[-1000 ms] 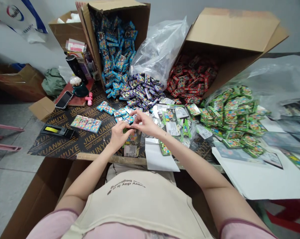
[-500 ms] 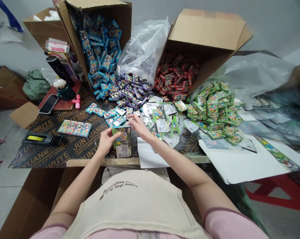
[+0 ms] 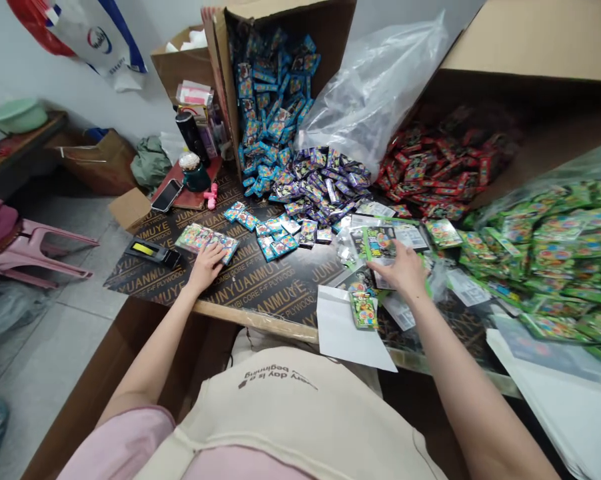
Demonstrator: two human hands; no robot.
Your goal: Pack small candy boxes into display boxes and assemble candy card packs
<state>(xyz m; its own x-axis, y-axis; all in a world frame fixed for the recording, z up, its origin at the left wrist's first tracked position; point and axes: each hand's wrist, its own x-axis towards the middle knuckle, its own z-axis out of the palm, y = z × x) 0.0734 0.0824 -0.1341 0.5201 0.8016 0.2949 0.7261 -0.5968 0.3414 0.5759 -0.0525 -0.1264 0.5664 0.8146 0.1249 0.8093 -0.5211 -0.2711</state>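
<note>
My left hand [image 3: 206, 268] lies with its fingers spread over the right end of a row of small colourful packets [image 3: 193, 237] on the table. My right hand [image 3: 403, 272] has its thumb and fingers closed on the edge of a green and black printed bag [image 3: 379, 241], which lies on a heap of similar clear-windowed bags. Just below that hand, a green packet [image 3: 364, 311] rests on white paper [image 3: 348, 340]. Several loose blue packets [image 3: 276, 247] lie between my hands.
Behind are a carton of blue packets [image 3: 268, 100], a purple pile [image 3: 325, 183], red packets [image 3: 440, 167] in another carton, and green packets [image 3: 565, 247] at right. A tape dispenser [image 3: 150, 252], phone [image 3: 166, 195] and jar [image 3: 194, 175] stand left. A pink stool [image 3: 40, 247] is on the floor.
The view has turned left. My left hand has moved from the printed bag at the table's front to the packet row. My right hand has moved right to the bag heap.
</note>
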